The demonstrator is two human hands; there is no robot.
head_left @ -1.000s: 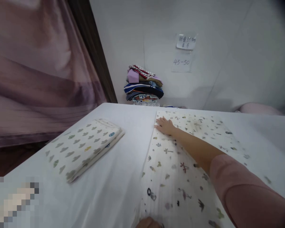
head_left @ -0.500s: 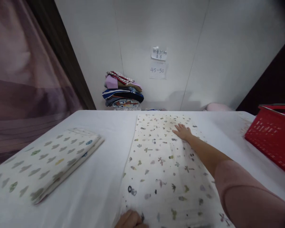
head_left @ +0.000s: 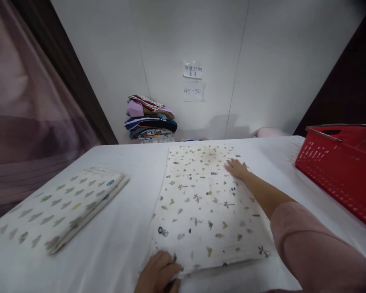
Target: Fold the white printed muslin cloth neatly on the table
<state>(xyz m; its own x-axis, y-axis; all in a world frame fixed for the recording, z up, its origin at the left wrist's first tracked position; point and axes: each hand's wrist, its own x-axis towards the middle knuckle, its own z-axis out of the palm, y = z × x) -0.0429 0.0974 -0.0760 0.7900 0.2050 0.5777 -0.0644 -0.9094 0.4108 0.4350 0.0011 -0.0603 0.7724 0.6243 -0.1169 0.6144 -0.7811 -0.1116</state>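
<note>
A long white cloth [head_left: 198, 207] with small plant and animal prints lies on the white-covered table, its near edge toward me. My right hand [head_left: 236, 168] rests flat near its far right side, fingers spread. At the cloth's near left corner, my left hand [head_left: 159, 270] is closed with curled fingers at the edge; its fingertips are partly hidden. Off to the left lies a folded white cloth [head_left: 67, 203] with grey cloud prints, touched by neither hand.
A red plastic basket [head_left: 338, 162] with a metal handle stands at the table's right. Behind the table's far edge rises a pile of folded fabrics [head_left: 151, 122] against the wall. Two paper notes [head_left: 193, 91] are fixed to that wall. A pinkish curtain [head_left: 27, 122] hangs at the left.
My view has shifted slightly right and back, so more of the basket and the cloth's near edge shows. The right hand has slid toward the cloth's right edge. More of my left hand is visible.
</note>
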